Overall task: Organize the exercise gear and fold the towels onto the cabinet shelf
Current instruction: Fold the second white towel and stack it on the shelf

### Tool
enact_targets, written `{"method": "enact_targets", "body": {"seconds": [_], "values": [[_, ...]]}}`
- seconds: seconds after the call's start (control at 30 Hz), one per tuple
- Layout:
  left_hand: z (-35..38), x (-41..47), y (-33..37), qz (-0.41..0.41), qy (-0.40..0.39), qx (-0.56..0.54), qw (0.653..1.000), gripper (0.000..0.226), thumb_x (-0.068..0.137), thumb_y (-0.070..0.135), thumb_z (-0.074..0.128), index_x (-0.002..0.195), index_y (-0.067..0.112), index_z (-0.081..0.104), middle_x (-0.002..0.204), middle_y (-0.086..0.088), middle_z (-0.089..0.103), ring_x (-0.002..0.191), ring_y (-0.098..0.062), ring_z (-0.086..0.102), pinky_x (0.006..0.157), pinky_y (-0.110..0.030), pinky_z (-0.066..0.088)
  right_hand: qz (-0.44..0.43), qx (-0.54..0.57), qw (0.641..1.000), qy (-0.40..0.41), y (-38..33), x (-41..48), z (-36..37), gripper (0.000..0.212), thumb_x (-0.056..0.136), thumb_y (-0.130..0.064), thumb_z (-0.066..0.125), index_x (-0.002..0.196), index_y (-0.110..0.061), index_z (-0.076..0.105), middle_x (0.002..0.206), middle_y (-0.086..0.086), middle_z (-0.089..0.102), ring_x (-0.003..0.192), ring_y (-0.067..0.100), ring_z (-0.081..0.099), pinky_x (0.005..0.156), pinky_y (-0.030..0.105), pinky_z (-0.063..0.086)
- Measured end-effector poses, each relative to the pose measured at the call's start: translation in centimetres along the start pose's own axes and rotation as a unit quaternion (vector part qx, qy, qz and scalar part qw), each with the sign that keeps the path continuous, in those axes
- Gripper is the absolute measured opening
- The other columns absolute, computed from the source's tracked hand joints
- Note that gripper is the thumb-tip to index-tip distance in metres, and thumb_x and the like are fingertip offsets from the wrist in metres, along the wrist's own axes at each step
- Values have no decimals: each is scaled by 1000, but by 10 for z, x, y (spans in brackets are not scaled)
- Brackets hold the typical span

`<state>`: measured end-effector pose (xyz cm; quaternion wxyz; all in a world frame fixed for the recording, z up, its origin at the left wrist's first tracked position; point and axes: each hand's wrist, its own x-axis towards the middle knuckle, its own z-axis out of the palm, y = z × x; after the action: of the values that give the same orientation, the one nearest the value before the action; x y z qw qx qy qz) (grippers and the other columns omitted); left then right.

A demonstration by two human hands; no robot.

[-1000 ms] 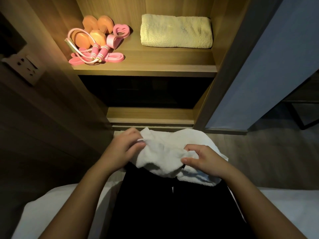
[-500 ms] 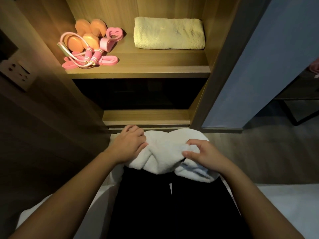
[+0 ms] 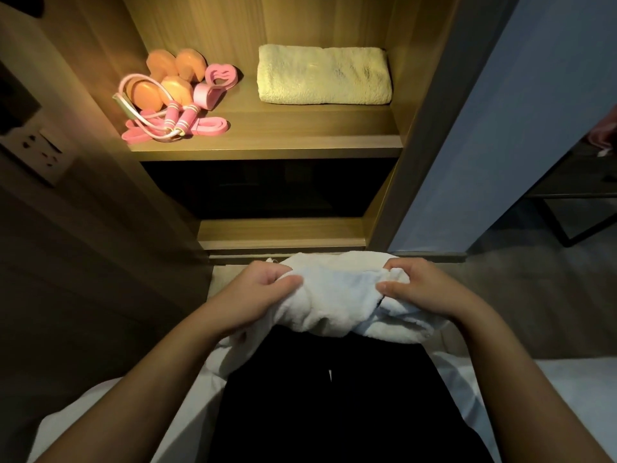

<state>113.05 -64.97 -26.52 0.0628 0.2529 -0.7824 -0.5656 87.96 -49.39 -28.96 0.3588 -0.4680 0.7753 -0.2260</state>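
Observation:
A bunched white towel (image 3: 337,295) lies across my lap in front of the cabinet. My left hand (image 3: 263,289) grips its left end and my right hand (image 3: 417,285) grips its right end. On the lit cabinet shelf (image 3: 300,142) a folded cream towel (image 3: 324,75) lies at the right. At the shelf's left sit orange dumbbells (image 3: 167,81), a pink skipping rope (image 3: 157,118), a pink resistance band (image 3: 207,127) and a pink heart-shaped grip (image 3: 217,78).
A dark compartment (image 3: 267,188) lies under the lit shelf, with a lower wooden ledge (image 3: 280,232) beneath it. A wall socket (image 3: 40,155) is on the left panel. An open grey-blue door (image 3: 484,128) stands at the right. White bedding (image 3: 100,412) lies beneath me.
Both hands have spread apart along the white towel, stretching the bunched cloth out sideways. The shelf items have not moved.

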Motion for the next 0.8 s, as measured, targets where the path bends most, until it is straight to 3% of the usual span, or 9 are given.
{"method": "enact_targets", "body": {"seconds": [0.17, 0.23, 0.33, 0.43, 0.5, 0.57, 0.63, 0.7, 0.8], "values": [[46, 25, -34, -136, 20, 52, 989, 40, 98, 17, 53, 61, 15, 39, 61, -2, 36, 59, -13, 33, 59, -31, 27, 96, -9, 994, 59, 0, -3, 9, 33, 83, -40, 72, 112, -28, 61, 115, -2, 64, 103, 18, 58, 84, 33, 47], [58, 30, -48, -147, 47, 73, 985, 38, 97, 21, 53, 62, 14, 41, 62, -1, 41, 62, -13, 38, 62, -31, 31, 78, -5, 989, 126, -10, -9, 14, 43, 80, -42, 72, 120, -32, 59, 120, -7, 64, 109, 16, 58, 87, 34, 48], [63, 33, -58, -139, 87, 76, 984, 36, 96, 25, 53, 63, 14, 44, 61, 0, 42, 61, -13, 39, 61, -32, 31, -17, -13, 984, 175, -33, -17, 24, 34, 77, -46, 72, 109, -40, 65, 110, -11, 70, 100, 13, 63, 85, 36, 52], [61, 29, -60, -119, 88, 57, 987, 36, 97, 24, 54, 62, 16, 45, 58, 4, 41, 58, -9, 36, 59, -32, 31, -90, -57, 991, 77, -51, -14, 44, 39, 79, -47, 73, 117, -42, 64, 119, -14, 68, 109, 10, 61, 93, 35, 50], [59, 24, -59, -107, 71, 41, 991, 36, 98, 24, 53, 64, 17, 47, 59, 6, 42, 57, -7, 37, 59, -30, 32, -81, -101, 992, -6, -52, -5, 56, 55, 84, -48, 69, 135, -46, 50, 132, -14, 61, 118, 12, 56, 97, 33, 47], [56, 17, -57, -90, 44, 42, 994, 33, 100, 24, 52, 68, 16, 52, 63, 5, 49, 61, -7, 42, 62, -29, 36, -57, -144, 986, -59, -47, 7, 62, 54, 88, -48, 62, 139, -47, 45, 134, -10, 58, 119, 16, 54, 96, 34, 47], [55, 9, -56, -74, 13, 64, 995, 26, 100, 27, 51, 77, 18, 58, 71, 4, 59, 68, -9, 51, 69, -29, 42, -57, -190, 974, -105, -44, 19, 68, 35, 87, -45, 60, 123, -44, 59, 115, -7, 63, 108, 20, 56, 80, 33, 47], [54, 1, -57, -47, 3, 98, 994, 13, 99, 29, 53, 91, 20, 59, 79, 1, 63, 74, -14, 56, 72, -31, 46, -61, -231, 963, -129, -43, 27, 74, 4, 85, -41, 61, 85, -38, 61, 85, -11, 58, 89, 19, 55, 61, 28, 37], [40, -9, -61, 12, -4, 168, 986, 15, 100, 28, 49, 101, 21, 61, 91, 6, 66, 84, -9, 58, 79, -32, 47, -55, -228, 963, -136, -35, 35, 77, 28, 82, -40, 63, 61, -33, 45, 69, -13, 49, 79, 17, 50, 55, 27, 32]]}}
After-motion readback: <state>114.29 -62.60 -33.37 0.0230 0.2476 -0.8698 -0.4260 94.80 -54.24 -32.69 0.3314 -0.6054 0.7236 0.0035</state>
